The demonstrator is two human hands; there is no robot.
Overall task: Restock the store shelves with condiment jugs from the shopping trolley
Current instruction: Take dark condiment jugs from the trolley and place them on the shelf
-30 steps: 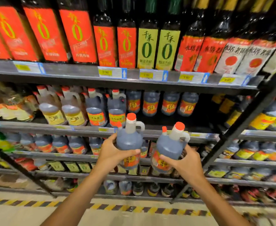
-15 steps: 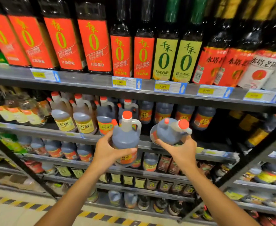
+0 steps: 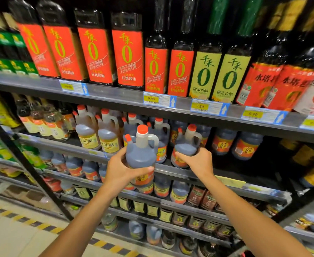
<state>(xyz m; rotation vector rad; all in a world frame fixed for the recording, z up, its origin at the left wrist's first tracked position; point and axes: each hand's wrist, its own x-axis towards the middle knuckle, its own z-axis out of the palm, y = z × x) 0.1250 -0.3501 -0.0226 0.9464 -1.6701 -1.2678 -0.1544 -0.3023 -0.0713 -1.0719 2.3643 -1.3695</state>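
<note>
I hold two dark condiment jugs with red caps and orange labels. My left hand (image 3: 123, 170) grips the left jug (image 3: 141, 154) around its belly, upright, in front of the shelf edge. My right hand (image 3: 198, 162) grips the right jug (image 3: 186, 148) low on its body; that jug stands at the front of the second shelf (image 3: 226, 180), among similar jugs. The shopping trolley is out of view.
Tall bottles with red and green labels fill the top shelf (image 3: 115, 93). Yellow-labelled jugs (image 3: 98, 132) stand left of my hands, more dark jugs (image 3: 245, 145) to the right. A black diagonal strut (image 3: 28, 164) crosses the shelves at the left. Lower shelves hold small bottles.
Both hands moved up and forward toward the second shelf. The right jug, tilted half a second ago, is now upright at the shelf front. The left jug stays upright in my grip.
</note>
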